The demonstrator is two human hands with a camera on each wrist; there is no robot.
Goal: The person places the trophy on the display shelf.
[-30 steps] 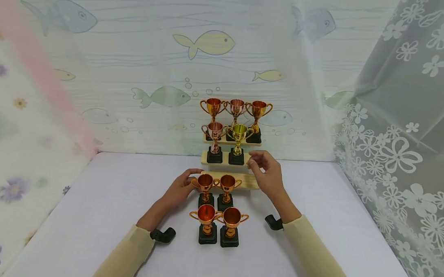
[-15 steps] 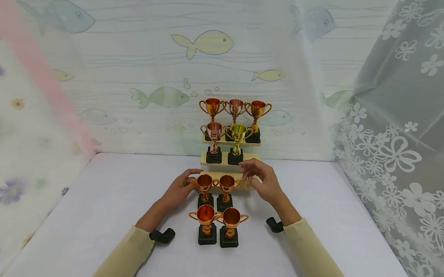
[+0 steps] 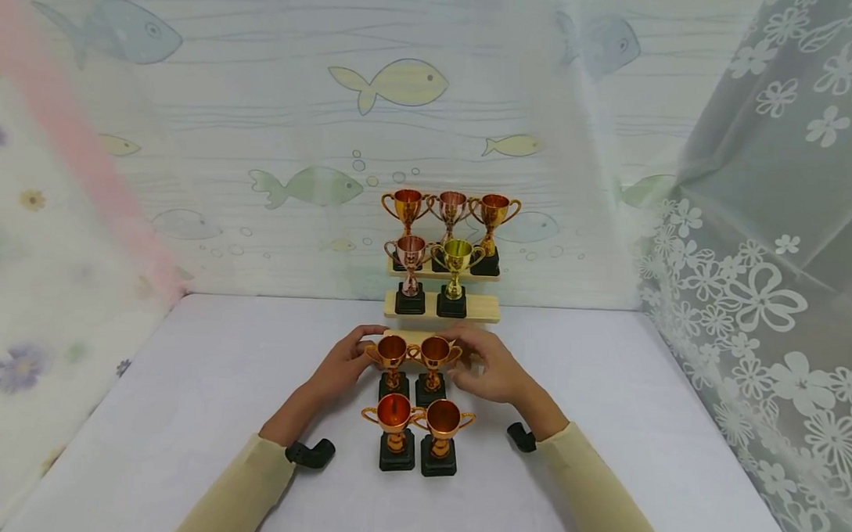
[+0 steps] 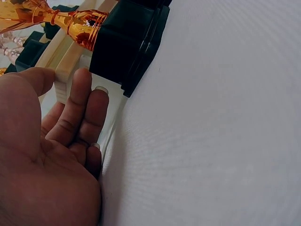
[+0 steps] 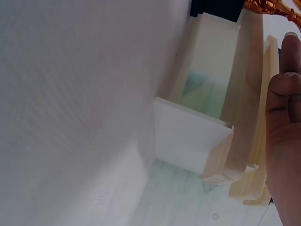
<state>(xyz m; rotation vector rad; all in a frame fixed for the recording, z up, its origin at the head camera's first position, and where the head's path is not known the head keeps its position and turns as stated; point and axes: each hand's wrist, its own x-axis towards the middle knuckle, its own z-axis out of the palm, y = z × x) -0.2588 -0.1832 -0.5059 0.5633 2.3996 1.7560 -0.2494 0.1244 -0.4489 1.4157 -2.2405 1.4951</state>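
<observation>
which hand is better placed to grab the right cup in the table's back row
Probably the right hand: it is beside that cup, while the left hand touches the left end of the lowest shelf, past the neighbouring cup.

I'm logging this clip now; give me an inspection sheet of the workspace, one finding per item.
Surface: white-covered table, with a three-step wooden stand at its far edge.
Job's things: nine upright two-handled trophies; three on the top step, two on the middle step, four copper-toned ones on the table in two pairs before the stand.
Clutter: nothing seen.
Left hand: thumb and fingers hold the bottom step's left end.
Right hand: beside the far pair's right trophy; contact cannot be told.
Cables: nothing seen.
Surroundings: fish-patterned backdrop; flowered curtain left, lace-patterned curtain right.
</observation>
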